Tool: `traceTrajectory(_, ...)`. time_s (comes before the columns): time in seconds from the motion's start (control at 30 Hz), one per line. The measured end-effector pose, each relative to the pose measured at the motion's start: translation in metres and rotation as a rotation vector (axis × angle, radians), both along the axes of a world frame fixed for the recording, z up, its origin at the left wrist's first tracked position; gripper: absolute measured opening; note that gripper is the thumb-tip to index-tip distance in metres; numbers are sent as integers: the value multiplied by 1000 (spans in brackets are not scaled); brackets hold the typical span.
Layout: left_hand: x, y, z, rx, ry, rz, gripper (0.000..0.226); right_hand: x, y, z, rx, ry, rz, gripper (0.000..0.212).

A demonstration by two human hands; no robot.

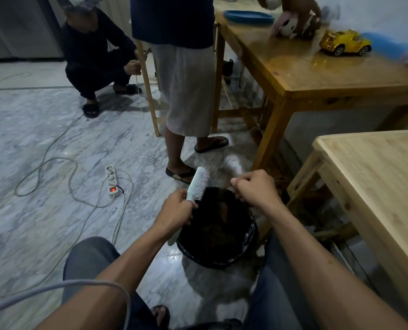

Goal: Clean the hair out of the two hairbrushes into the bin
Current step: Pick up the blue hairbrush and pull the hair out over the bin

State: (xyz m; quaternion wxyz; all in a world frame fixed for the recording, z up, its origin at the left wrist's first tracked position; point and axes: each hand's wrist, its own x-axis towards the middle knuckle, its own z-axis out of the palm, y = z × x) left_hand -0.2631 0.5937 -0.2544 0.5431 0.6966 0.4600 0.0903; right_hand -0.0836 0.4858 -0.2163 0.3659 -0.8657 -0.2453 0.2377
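Note:
A pale blue hairbrush [199, 183] with white bristles points up and away over the bin's left rim. My left hand [177, 209] grips its handle. The bristles face right. My right hand [254, 186] hovers over the bin's far right rim with fingers pinched together; whether hair is between them I cannot tell. The bin [243, 246] is round, lined with a black bag, and stands on the floor between my knees, with dark clumps inside. I see only one hairbrush.
A pale wooden table [376, 177] is close on the right. A second wooden table [305, 67] behind holds a yellow toy car [344, 42] and a blue plate [248, 17]. One person stands beyond the bin, another squats far left. A power strip [112, 184] and cables lie left.

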Motion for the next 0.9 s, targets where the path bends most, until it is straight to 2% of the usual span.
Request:
traceTrajectory(0.13, 4, -3, 9, 20, -38, -58, 35, -7, 2, -7, -122, 54, 54, 44)
traceTrajectory(0.2, 5, -4, 13, 90, -47, -113, 26, -13, 2, -6, -39, 129, 58, 61)
traceTrajectory(0.23, 6, -3, 15, 131, -49, -131, 23, -17, 4, -5, 18, 186, 58, 63)
traceTrajectory(0.27, 6, -3, 16, 166, -54, -143, 21, -19, 6, -4, 77, 271, 53, 60)
traceTrajectory(0.37, 7, -2, 20, 187, -92, -160, 16, -21, 11, 0, 261, 586, 82, 34)
traceTrajectory(0.43, 6, -2, 24, 164, -131, -150, 16, -19, 11, -2, 363, 690, 128, 26)
traceTrajectory(0.53, 3, -1, 29, 104, -179, -138, 19, -15, 10, -8, 439, 680, 159, 25)
traceTrajectory(0.6, 1, 1, 30, 129, -175, -144, 21, -14, 7, -11, 436, 634, 148, 28)
traceTrajectory(0.77, 3, 4, 29, 356, -25, -171, 22, -16, 5, -12, 377, 458, 62, 21)
traceTrajectory(0.9, -1, 7, 23, 399, 82, -103, 19, -10, 3, -5, 438, 434, 9, 22)
